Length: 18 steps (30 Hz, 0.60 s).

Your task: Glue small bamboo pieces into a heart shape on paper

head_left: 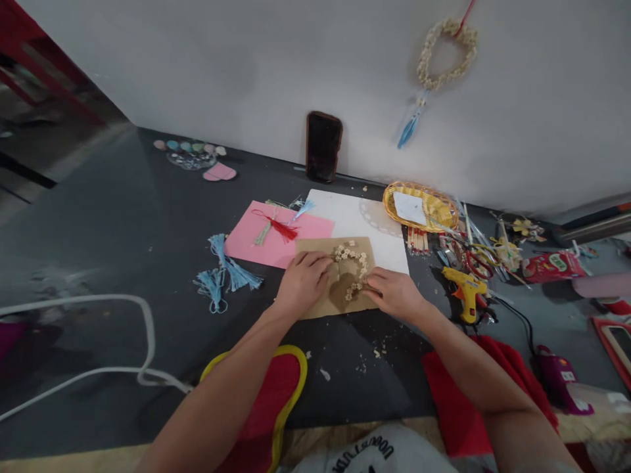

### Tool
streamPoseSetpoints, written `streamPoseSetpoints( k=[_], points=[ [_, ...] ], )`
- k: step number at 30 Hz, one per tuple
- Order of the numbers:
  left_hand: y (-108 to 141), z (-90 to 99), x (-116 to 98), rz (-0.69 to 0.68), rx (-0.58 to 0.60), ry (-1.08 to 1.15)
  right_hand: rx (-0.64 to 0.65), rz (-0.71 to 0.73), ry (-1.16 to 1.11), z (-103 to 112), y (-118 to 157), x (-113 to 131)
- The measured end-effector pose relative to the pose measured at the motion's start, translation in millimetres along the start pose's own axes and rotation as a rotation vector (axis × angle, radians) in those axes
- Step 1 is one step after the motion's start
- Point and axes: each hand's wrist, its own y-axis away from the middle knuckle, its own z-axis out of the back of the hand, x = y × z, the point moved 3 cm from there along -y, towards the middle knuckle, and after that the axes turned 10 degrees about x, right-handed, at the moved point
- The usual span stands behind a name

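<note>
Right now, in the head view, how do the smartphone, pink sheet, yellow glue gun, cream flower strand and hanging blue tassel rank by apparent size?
1. Pink sheet, partly covered
2. Smartphone
3. Yellow glue gun and cream flower strand: similar spans, too close to rank
4. Hanging blue tassel

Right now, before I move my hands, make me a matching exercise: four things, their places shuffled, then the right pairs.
1. Pale flower strand
2. Phone
3. Yellow glue gun
4. Red tassel

A. Lying over the pink sheet
B. Standing upright against the wall
C. Between the left hand and right hand, over the brown sheet
D. On the dark tabletop, beside the right forearm

Pairs: 1-C, 2-B, 3-D, 4-A.
</note>
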Motion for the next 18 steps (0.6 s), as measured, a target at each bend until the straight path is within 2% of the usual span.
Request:
streamPoseSetpoints(
  k=[7,18],
  points=[
    [-0.5,0.3,-0.4,0.009,0.008,-0.012,0.032,-0.006,0.164,-0.1,-8.9,6.0],
    [-1.9,0.9,-0.3,-0.013,0.017,-0.022,0.03,0.003,0.102,4.4,-9.1,4.7]
  ],
)
